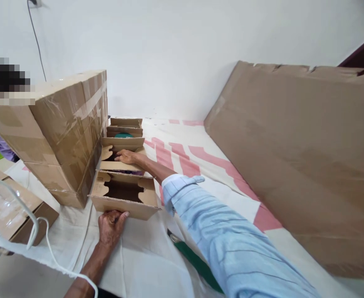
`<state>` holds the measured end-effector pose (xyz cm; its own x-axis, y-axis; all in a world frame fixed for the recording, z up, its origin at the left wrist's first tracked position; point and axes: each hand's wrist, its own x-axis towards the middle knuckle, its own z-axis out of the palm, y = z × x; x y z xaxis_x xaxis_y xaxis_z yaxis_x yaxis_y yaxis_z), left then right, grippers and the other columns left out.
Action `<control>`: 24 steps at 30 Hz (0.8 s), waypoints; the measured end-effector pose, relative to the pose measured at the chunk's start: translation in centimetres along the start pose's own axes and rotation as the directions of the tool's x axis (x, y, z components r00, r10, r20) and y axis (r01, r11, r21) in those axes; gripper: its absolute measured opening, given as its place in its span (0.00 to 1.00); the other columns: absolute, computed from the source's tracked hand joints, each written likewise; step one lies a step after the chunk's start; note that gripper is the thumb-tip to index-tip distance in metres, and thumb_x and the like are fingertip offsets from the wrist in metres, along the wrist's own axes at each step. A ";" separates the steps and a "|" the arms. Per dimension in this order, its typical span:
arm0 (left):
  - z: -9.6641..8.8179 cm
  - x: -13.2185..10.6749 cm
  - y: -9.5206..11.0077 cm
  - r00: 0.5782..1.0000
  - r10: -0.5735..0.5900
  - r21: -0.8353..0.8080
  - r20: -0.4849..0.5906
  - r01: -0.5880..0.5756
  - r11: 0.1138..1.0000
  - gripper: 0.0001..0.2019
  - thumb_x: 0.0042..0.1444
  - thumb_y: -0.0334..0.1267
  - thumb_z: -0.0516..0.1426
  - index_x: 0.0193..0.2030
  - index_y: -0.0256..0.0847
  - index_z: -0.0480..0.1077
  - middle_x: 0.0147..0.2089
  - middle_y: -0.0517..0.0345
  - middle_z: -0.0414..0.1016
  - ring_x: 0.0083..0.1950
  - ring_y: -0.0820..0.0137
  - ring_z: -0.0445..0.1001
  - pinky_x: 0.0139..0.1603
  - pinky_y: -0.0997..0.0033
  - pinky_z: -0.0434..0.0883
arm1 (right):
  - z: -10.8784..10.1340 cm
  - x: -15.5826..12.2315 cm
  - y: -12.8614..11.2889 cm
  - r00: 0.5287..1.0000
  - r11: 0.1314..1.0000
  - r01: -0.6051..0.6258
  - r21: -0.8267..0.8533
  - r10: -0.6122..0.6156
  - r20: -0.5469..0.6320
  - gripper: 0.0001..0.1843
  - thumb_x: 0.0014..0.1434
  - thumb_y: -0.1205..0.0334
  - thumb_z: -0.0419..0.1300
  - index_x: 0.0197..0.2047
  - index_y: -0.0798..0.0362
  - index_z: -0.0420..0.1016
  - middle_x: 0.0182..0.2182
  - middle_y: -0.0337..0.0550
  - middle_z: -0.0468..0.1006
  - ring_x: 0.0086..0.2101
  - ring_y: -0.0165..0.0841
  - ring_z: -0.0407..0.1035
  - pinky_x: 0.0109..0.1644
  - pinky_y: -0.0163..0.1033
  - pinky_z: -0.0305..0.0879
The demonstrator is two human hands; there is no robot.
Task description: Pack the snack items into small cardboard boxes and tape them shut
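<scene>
I'm resting my curled left hand (112,228) against the nearest open box (124,205) on the cloth (150,256), probably bracing it, while my right hand (128,156) is sitting in the box just behind (121,166), can't tell if either's grasping anything.

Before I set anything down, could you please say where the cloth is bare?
Bare cloth shows between the row of open boxes and the large cardboard sheet, beyond the right sleeve. A smaller patch lies between the left hand and the green-handled tool. It is crowded where the right hand reaches into the row, close beside the taped stack.
</scene>
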<state>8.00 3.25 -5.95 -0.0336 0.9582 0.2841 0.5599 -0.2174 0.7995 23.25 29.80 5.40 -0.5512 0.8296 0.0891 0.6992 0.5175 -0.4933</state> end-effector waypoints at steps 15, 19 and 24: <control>0.1 -0.1 -0.1 1.000 0.014 0.000 -0.009 -0.014 1.000 0.22 0.67 0.54 0.60 0.24 0.46 0.80 0.25 0.55 0.82 0.29 0.64 0.79 0.37 0.65 0.74 | -7.5 3.6 1.4 0.994 0.962 -0.106 -0.250 0.100 -0.038 0.39 0.59 0.45 0.74 0.69 0.51 0.77 0.63 0.58 0.79 0.60 0.55 0.74 0.60 0.51 0.70; 0.2 -0.2 -0.1 0.998 0.052 0.009 -0.034 -0.052 0.999 0.22 0.68 0.52 0.61 0.25 0.46 0.81 0.26 0.55 0.83 0.29 0.64 0.80 0.37 0.66 0.74 | -7.8 4.2 1.3 0.994 0.971 -0.109 -0.214 0.113 0.008 0.40 0.51 0.47 0.80 0.65 0.45 0.82 0.60 0.53 0.83 0.57 0.53 0.77 0.60 0.49 0.71; 0.2 -0.2 0.0 0.990 0.121 0.031 -0.066 -0.119 0.992 0.23 0.70 0.50 0.60 0.24 0.44 0.80 0.25 0.56 0.83 0.27 0.67 0.80 0.36 0.68 0.75 | -7.5 3.4 -0.1 0.981 0.925 -0.144 -0.350 0.181 0.073 0.36 0.59 0.42 0.73 0.68 0.46 0.79 0.59 0.53 0.84 0.58 0.52 0.78 0.59 0.48 0.73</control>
<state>8.13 3.10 -6.09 -0.0205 0.9105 0.4130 0.5856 -0.3239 0.7431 24.69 34.13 12.22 -0.4475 0.8919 -0.0653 0.8862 0.4325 -0.1664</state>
